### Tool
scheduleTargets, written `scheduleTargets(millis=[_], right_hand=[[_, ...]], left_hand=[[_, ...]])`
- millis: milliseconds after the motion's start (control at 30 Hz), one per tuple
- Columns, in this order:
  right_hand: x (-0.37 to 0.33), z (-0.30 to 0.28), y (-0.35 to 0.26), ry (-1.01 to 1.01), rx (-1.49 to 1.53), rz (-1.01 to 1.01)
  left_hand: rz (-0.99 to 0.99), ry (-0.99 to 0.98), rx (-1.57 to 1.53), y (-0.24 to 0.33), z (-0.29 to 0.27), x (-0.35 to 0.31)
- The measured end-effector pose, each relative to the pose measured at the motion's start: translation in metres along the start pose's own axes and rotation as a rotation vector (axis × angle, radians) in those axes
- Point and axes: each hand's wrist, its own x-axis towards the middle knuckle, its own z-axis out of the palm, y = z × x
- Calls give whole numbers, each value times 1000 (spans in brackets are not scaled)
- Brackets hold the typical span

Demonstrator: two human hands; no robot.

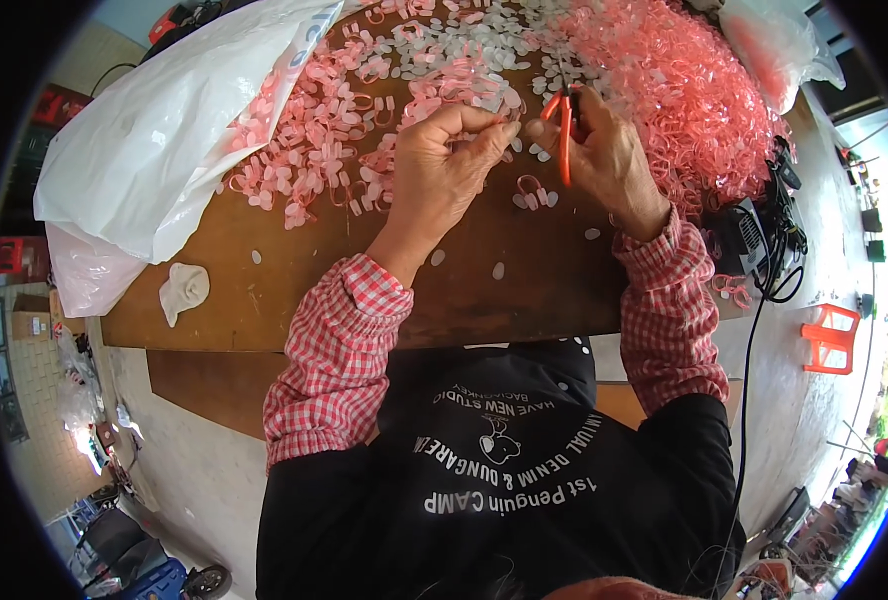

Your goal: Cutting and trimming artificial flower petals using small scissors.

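Observation:
My left hand (444, 165) is raised over the table with thumb and forefinger pinched on a small plastic piece (505, 113), mostly hidden by the fingertips. Close by on its right, my right hand (609, 155) grips a pair of orange-handled scissors (564, 145), the dark and metal end pointing away from me. Beneath and beyond both hands lie loose pink plastic pieces (319, 150), many with thin curved loops, and whitish oval bits (444, 45). One pink looped piece (534, 195) rests on the wood just below the gap between my hands.
A large pile of pink pieces (674, 100) covers the far right of the brown table (364, 310). At left lie a white plastic bag (164, 140) and a crumpled whitish cloth (184, 290). A black device with cables (749, 235) sits at the right edge. An orange stool (831, 338) stands beyond.

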Motion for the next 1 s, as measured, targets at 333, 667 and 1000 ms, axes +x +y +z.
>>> scheduleTargets(millis=[333,667,1000], right_hand=[[-11,19,-8,-29,-231,-188],[-15,24,-6,-95,-334,-116],[-16,32,-4,-49,-367,-135]], left_hand=[[526,193,504,-10,-7,10],[629,182,833,-11,1,7],[640,155,816,-13,1,7]])
